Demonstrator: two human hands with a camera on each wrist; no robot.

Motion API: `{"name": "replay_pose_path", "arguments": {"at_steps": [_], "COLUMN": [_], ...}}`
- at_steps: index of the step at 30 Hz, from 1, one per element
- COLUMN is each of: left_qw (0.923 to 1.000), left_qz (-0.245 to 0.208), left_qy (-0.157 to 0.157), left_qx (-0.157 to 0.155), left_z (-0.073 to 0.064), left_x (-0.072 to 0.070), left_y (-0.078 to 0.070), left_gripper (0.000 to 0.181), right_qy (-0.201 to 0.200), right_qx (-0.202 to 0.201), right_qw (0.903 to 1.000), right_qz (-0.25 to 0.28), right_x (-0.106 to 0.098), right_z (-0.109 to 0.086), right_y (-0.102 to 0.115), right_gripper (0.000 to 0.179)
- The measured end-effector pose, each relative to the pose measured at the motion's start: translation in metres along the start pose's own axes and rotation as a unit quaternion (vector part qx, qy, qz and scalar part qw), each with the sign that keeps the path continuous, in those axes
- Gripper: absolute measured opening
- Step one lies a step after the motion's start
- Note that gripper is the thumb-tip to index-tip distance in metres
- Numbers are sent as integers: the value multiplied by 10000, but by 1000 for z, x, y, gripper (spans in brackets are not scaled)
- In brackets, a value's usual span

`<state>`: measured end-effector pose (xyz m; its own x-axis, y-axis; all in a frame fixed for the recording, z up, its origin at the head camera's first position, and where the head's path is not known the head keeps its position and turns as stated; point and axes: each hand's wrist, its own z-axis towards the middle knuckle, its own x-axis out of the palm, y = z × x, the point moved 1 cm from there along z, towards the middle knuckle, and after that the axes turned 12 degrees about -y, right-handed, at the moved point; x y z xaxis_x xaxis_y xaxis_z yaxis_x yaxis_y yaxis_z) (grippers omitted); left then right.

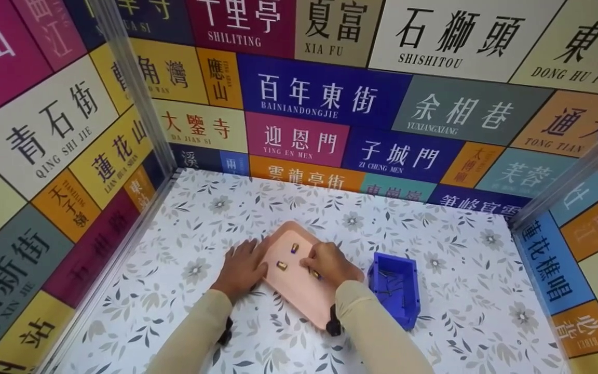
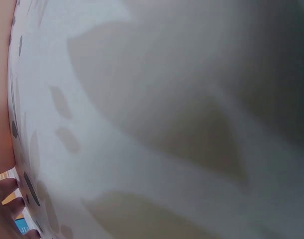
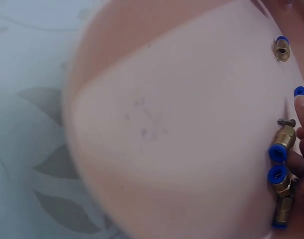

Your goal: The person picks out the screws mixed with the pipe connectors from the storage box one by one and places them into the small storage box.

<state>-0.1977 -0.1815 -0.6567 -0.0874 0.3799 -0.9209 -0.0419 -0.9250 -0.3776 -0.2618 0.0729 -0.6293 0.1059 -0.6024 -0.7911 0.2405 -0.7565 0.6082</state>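
Observation:
A shallow pink tray (image 1: 299,291) lies on the table with several brass fittings (image 1: 282,265) with blue collars in it. My left hand (image 1: 242,267) rests along the tray's left edge, fingers spread and thumb at the rim. Over the tray's right half is my right hand (image 1: 329,262), its fingers bent and the tips down among the fittings. In the right wrist view, the fingertips (image 3: 303,133) are close beside a small metal screw (image 3: 286,122) and a fitting (image 3: 282,143); whether they pinch the screw I cannot tell. Another fitting (image 3: 282,49) lies farther up the tray.
A blue bin (image 1: 410,265) with several screws (image 1: 395,283) inside stands just right of the tray, beside the right forearm. Patterned cloth covers the table (image 1: 465,291). Panels with printed signs (image 1: 325,93) enclose the back and both sides.

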Motion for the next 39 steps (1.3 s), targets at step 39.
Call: {"name": "replay_pose_path", "arguments": {"at_steps": [39], "left_qw": [9998], "left_qz": [25], "left_qy": [-51], "left_qx": [181], "left_z": [-1], "left_x": [-6], "left_y": [-1], "left_gripper": [67], "right_qy": [-484], "right_qx": [124], "right_qw": [9978], "right_qz": [428], "right_x": [7], "right_z": [-9], "right_y": [-4], "right_gripper": [22]}}
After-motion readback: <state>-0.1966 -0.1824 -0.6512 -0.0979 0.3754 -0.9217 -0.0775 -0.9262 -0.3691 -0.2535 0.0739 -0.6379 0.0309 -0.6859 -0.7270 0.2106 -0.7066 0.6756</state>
